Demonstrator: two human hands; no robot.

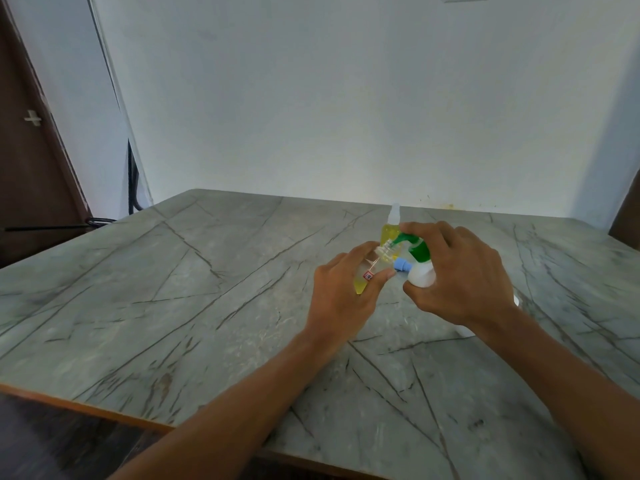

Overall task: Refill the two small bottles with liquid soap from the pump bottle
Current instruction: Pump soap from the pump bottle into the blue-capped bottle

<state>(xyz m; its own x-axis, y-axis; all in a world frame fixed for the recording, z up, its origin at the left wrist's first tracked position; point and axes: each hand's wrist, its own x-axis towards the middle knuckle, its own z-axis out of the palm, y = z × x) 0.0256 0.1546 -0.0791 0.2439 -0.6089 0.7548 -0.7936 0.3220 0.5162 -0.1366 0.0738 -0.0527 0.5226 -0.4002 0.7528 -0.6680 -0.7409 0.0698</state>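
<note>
My left hand [346, 289] grips a small clear bottle [367, 271] tilted toward the right; it has yellow liquid in its lower part and an open threaded neck. My right hand [460, 271] holds the white pump bottle [420, 275] by its shoulder, fingers over the green pump head [412, 242]. The green nozzle tip sits right at the small bottle's open neck. A second small bottle [389, 230] with yellow liquid and a clear cap stands upright just behind them. A light blue cap [401, 264] lies on the table between my hands.
Everything sits on a grey marble-patterned table [207, 306] with an orange front edge. A white wall runs behind it, a dark door stands at the far left. A white object [462, 329] shows partly under my right wrist.
</note>
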